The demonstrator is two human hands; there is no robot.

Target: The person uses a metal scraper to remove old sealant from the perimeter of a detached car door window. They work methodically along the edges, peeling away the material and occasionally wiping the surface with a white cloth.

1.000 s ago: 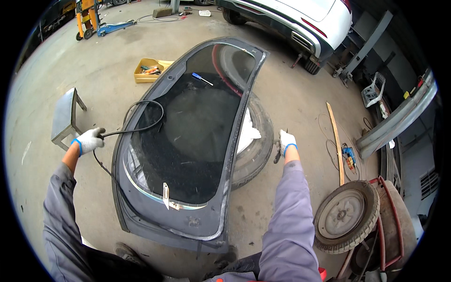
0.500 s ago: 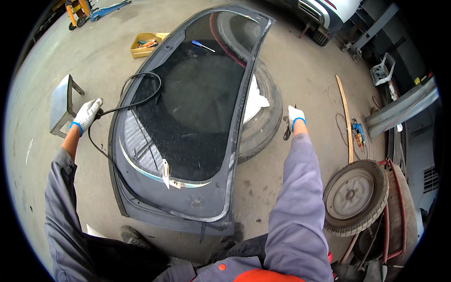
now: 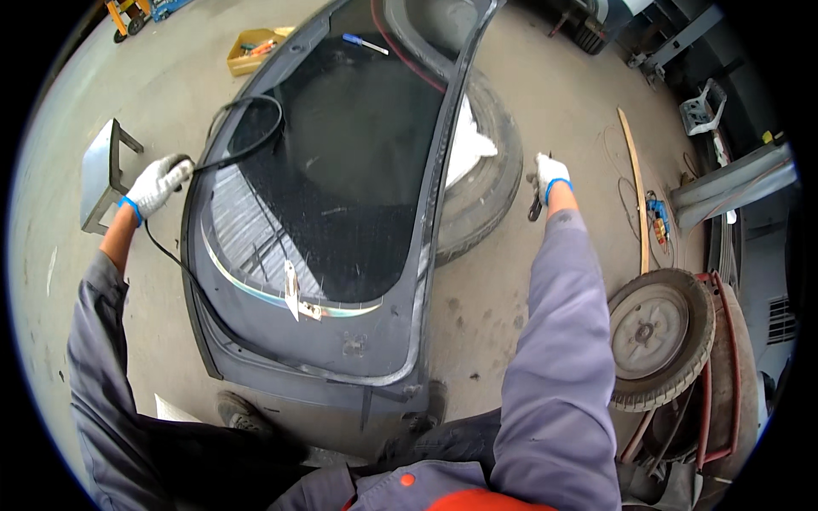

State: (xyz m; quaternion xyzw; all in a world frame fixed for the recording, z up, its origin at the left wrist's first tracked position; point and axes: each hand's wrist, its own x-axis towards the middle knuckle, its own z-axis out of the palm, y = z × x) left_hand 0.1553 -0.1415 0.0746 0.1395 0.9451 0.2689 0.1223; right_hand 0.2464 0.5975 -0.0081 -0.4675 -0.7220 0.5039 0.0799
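A car tailgate [image 3: 341, 341] with a dark glass window [image 3: 349, 153] lies in front of me. A black rubber seal strip [image 3: 250, 158] loops over its left side and runs down along the lower edge. My left hand [image 3: 158, 185], in a white glove, is closed on this strip just left of the tailgate. My right hand [image 3: 550, 170], also gloved, is held out to the right, closed round a dark metal hand tool [image 3: 535, 209] that looks like pliers; the fingers hide much of it. A blue-handled screwdriver [image 3: 365, 43] lies on the glass.
Under the tailgate's right side is a large tyre [image 3: 503, 187] with a white bag [image 3: 467, 149]. A metal stool [image 3: 100, 175] stands left, a yellow tool box [image 3: 247, 53] farther back. To the right are a wooden strip [image 3: 635, 192], a blue drill [image 3: 657, 213] and a wheel [image 3: 652, 332].
The view has shifted, so the tailgate and floor things sit higher in it. My left hand has turned on the strip, showing more of its back. My right hand still holds the tool.
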